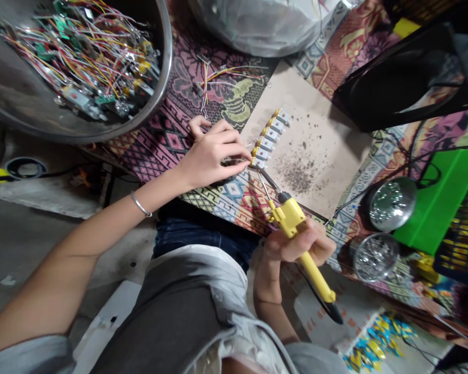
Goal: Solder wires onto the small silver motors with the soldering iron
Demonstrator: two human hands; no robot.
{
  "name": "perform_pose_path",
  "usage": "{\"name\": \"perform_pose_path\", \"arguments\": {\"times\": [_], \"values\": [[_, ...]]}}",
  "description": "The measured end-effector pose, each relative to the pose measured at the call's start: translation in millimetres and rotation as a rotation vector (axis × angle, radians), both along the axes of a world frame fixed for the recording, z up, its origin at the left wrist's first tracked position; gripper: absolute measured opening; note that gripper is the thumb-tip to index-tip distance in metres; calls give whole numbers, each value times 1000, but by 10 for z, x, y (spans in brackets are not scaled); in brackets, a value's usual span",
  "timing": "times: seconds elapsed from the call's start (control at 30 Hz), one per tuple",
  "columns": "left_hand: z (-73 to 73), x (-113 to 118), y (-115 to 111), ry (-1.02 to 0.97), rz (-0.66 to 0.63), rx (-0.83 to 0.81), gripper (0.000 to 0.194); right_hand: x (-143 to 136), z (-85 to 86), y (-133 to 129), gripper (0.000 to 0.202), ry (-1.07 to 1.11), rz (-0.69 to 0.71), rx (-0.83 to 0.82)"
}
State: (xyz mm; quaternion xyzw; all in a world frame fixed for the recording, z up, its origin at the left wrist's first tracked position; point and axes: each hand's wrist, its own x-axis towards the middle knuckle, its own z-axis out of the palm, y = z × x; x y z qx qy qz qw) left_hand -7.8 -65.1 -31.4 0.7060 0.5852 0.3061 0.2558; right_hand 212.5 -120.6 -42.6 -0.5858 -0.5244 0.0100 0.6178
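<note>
My right hand (302,243) is wrapped round a yellow soldering tool (290,215) with a black handle end. Its metal tip and a thin feed tube meet at the nearest of several small white-and-yellow parts (269,134), which stand in a slightly curved row on a brown board (308,104). My left hand (218,150) reaches in from the left, thumb and forefinger brought together at that same nearest part; what lies between the fingertips is too small to make out. Thin red, yellow and white wires (206,85) lie just beyond my left hand.
A metal bowl (166,57) of wired parts stands at the upper left, a grey plastic-covered bundle (257,26) at the top. At the right are a black fan-like unit (398,78), two small dishes (393,203) of metal pieces and a green box (432,208). Dark crumbs dot the board.
</note>
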Motion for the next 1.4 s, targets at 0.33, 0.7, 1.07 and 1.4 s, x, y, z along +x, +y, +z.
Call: {"name": "perform_pose_path", "arguments": {"times": [0.33,0.7,1.07,1.4], "values": [[123,-90,7,-146,232,148,38,85,-40,166,24,256,-158,108],[76,-327,431,109,399,256,49,489,-145,250,25,236,-301,223],[68,-430,820,456,264,149,19,413,-146,200,28,331,-244,197],[248,-330,504,35,263,300,11,361,5,282,27,323,-215,130]]}}
